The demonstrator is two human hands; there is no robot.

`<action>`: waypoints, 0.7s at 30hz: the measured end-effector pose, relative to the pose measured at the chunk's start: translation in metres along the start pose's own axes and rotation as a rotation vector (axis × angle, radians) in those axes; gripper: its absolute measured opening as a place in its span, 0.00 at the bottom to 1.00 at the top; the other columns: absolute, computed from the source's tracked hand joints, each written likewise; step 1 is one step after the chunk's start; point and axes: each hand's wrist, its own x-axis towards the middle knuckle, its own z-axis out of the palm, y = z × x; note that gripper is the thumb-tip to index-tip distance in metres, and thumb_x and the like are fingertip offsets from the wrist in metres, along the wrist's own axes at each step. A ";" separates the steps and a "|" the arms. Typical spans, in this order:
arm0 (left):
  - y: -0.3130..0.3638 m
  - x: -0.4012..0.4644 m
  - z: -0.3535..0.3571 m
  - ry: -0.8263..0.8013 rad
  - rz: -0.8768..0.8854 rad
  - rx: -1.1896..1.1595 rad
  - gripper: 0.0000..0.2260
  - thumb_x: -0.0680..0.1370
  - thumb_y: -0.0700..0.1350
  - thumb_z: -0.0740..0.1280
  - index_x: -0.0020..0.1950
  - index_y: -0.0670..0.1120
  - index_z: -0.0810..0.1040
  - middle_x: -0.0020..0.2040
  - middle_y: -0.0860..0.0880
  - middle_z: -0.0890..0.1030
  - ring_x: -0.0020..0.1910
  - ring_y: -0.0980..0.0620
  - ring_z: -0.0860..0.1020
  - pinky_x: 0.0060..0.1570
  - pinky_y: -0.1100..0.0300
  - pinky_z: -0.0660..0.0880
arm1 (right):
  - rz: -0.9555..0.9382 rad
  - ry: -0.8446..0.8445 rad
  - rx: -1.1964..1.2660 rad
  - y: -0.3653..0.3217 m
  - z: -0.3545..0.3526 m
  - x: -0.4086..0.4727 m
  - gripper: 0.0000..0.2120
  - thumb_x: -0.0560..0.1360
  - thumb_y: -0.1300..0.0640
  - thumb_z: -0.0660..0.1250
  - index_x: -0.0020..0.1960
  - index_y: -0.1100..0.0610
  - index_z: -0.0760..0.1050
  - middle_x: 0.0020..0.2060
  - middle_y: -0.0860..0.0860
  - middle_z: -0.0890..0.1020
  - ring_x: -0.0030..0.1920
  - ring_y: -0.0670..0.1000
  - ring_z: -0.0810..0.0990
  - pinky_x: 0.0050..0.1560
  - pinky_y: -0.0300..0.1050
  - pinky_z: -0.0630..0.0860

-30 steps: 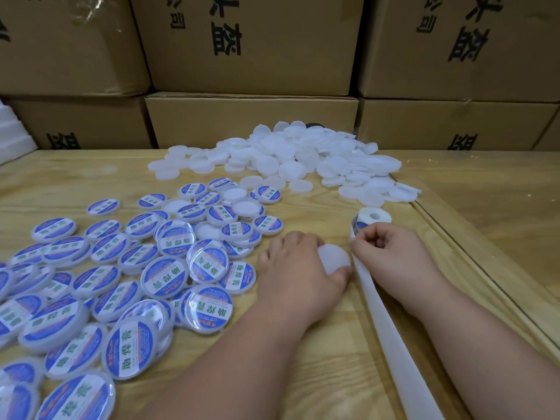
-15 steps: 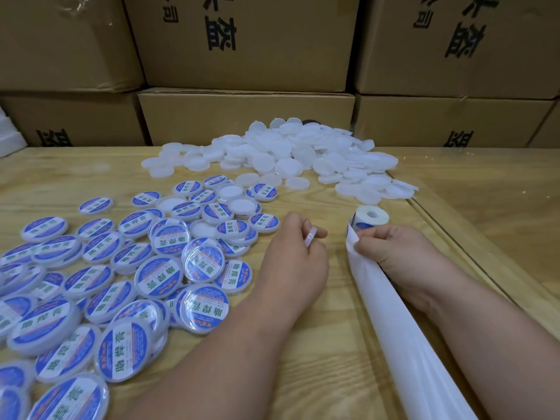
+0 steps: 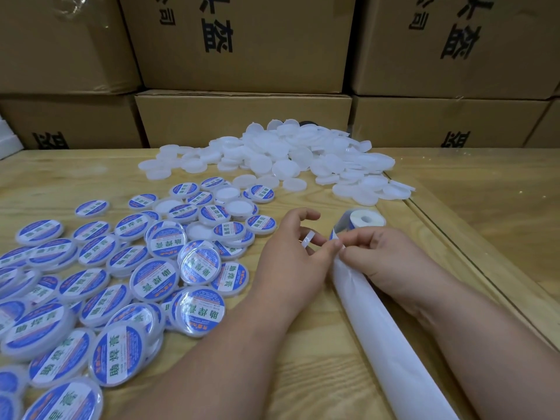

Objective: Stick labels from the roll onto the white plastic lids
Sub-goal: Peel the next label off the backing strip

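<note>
My left hand [image 3: 291, 253] holds a white plastic lid [image 3: 306, 239] on edge between its fingers, and its thumb reaches to the label strip. My right hand [image 3: 381, 256] pinches the strip at its top, where a blue label [image 3: 333, 236] shows at the edge. The label roll [image 3: 362, 220] lies on the table just behind both hands. Its white backing strip [image 3: 381, 334] runs from the hands toward me. A pile of plain white lids [image 3: 288, 156] lies at the back of the table. Labelled lids [image 3: 157, 268] cover the left side.
Stacked cardboard boxes [image 3: 242, 122] form a wall behind the wooden table [image 3: 303, 374]. A seam in the table top [image 3: 472, 262] runs diagonally to the right of my right arm. A white foam piece [image 3: 7, 140] shows at the far left edge.
My left hand picked the white lid up off the table and turned it on edge. Both hands came together at the top of the strip, which lifted off the table.
</note>
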 end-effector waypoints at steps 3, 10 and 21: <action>-0.001 0.000 0.000 -0.001 -0.006 0.007 0.13 0.76 0.50 0.73 0.54 0.64 0.72 0.43 0.64 0.83 0.38 0.64 0.80 0.34 0.74 0.70 | 0.001 0.020 -0.013 0.003 0.000 0.002 0.05 0.75 0.61 0.69 0.45 0.57 0.84 0.46 0.66 0.84 0.42 0.62 0.82 0.47 0.58 0.79; -0.001 0.002 -0.001 0.068 -0.031 -0.026 0.10 0.79 0.42 0.66 0.50 0.58 0.76 0.35 0.60 0.81 0.28 0.61 0.75 0.28 0.71 0.70 | -0.033 0.043 -0.021 0.001 0.001 0.002 0.06 0.70 0.62 0.65 0.45 0.55 0.77 0.26 0.47 0.68 0.28 0.47 0.63 0.27 0.38 0.62; 0.005 0.004 -0.009 0.245 -0.190 -0.302 0.15 0.66 0.49 0.60 0.44 0.63 0.83 0.29 0.61 0.78 0.30 0.56 0.75 0.25 0.66 0.70 | -0.177 0.234 0.070 -0.004 0.001 -0.002 0.13 0.76 0.68 0.62 0.51 0.51 0.76 0.27 0.47 0.70 0.25 0.48 0.67 0.23 0.37 0.67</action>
